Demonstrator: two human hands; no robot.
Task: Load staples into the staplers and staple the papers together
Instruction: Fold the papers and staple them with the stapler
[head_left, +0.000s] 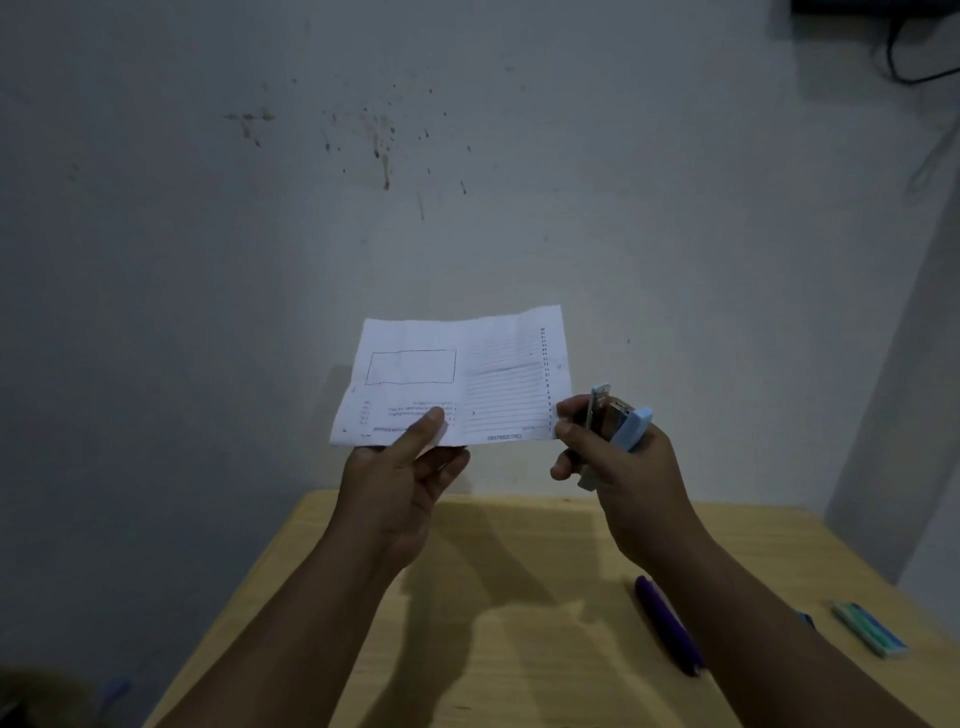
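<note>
Right hand (618, 457), centre frame: gripping stapler (621, 423) at papers' (457, 379) corner; left hand (405, 467) pinching papers; sheets risking misalignment.

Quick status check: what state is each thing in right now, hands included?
Papers: held up off the table, printed side showing.
Light blue stapler: at the papers' right edge.
Left hand: pinching the papers.
Right hand: gripping the stapler.
Purple stapler: lying on the table.
Staple box: lying on the table.

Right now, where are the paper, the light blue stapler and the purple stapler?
paper (457, 374): head view, middle of the printed sheet.
light blue stapler (631, 428): head view, its blue top cover.
purple stapler (667, 623): head view, middle of its body.
</note>
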